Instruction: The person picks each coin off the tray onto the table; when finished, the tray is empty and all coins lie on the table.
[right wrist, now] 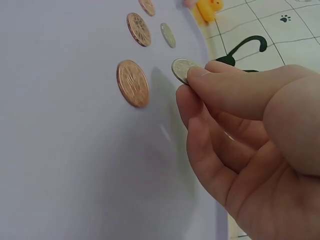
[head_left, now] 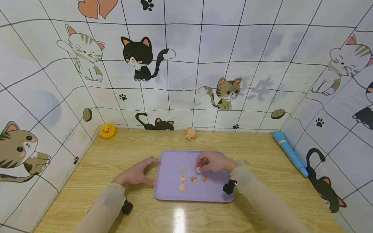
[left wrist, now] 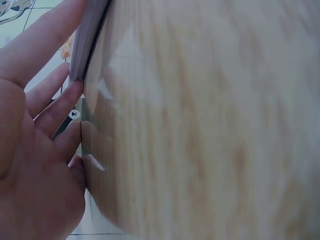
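A silver coin point(right wrist: 182, 69) is pinched between the thumb and forefinger of my right hand point(head_left: 214, 161), over the purple tray point(head_left: 169, 158). Another silver coin point(head_left: 183, 170) lies flat on the tray to its left. Several copper coins lie below: a row of a left one point(head_left: 182, 178), a middle one point(head_left: 193, 179) and a right one point(head_left: 204, 178), with one more point(head_left: 182, 187) under the left one. At the tray's left edge is my left hand point(head_left: 137, 173), its fingers and thumb spread along the rim and holding nothing.
Right of the tray, partly behind my right wrist, two silver coins point(head_left: 242, 161) lie on the wooden table point(head_left: 131, 145). A yellow rubber duck point(head_left: 107, 131) sits at the back left, a small orange figure point(head_left: 190, 133) at the back middle, and a blue tube-shaped object point(head_left: 289, 153) at the right.
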A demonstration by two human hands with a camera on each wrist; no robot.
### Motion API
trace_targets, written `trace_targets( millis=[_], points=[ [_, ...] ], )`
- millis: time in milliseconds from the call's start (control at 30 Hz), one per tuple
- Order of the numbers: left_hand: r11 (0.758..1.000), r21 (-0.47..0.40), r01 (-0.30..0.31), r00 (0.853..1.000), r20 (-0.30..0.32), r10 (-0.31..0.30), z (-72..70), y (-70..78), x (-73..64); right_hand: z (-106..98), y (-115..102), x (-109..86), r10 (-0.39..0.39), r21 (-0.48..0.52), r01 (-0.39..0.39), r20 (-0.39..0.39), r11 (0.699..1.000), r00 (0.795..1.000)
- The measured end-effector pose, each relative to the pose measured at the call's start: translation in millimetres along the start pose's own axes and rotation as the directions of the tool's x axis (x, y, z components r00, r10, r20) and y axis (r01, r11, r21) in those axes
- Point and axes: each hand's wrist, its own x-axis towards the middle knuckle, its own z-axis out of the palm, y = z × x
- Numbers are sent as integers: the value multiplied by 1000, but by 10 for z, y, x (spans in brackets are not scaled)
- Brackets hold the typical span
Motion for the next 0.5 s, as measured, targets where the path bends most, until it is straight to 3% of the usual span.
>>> trace_targets(
  millis=[267, 500],
  points=[
    [1000, -4, -9, 1000, 3, 9, -3, -13, 3, -153, 92, -250, -20, 69, 23, -47, 997, 999],
    [1000, -6, -9, 1000, 7, 10, -3, -28, 15, -248, 191, -487, 8, 61, -1, -127, 998, 992]
  ],
)
